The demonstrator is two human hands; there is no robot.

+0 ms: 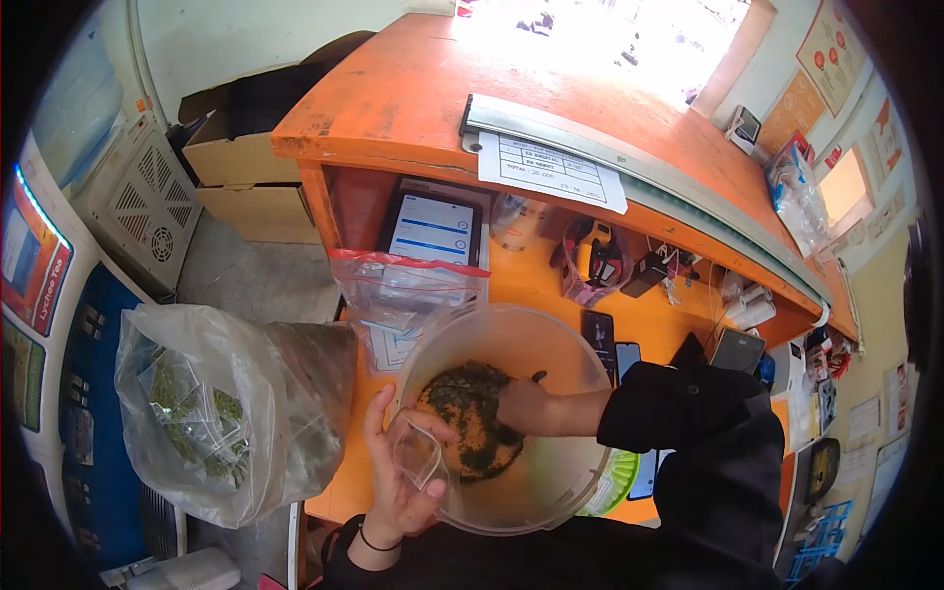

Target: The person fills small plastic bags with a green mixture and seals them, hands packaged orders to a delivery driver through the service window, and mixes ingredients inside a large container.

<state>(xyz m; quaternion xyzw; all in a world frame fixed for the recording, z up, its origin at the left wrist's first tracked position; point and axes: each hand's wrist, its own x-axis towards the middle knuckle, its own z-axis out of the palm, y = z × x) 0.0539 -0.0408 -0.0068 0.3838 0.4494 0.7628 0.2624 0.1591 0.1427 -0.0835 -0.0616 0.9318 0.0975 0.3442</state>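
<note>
A small clear plastic bag (420,458) is held at its edge by my left hand (398,477), over the left rim of a round translucent tub (560,472). Dark green crumbled material (477,393) lies on the tub's bottom. My right hand (526,405) reaches into the tub and touches this material; its fingertips are hidden, so what they hold cannot be made out. Left of the tub stands a large translucent plastic sack (285,413) with small clear packets (202,433) of green material inside.
Behind the tub are a zip bag (393,295), a tablet (433,231) and a container with a yellow device (593,251). Phones (598,339) lie right of it, a green lid (615,482) beside it. An orange counter (393,93) rises behind, bearing a paper sheet (551,172).
</note>
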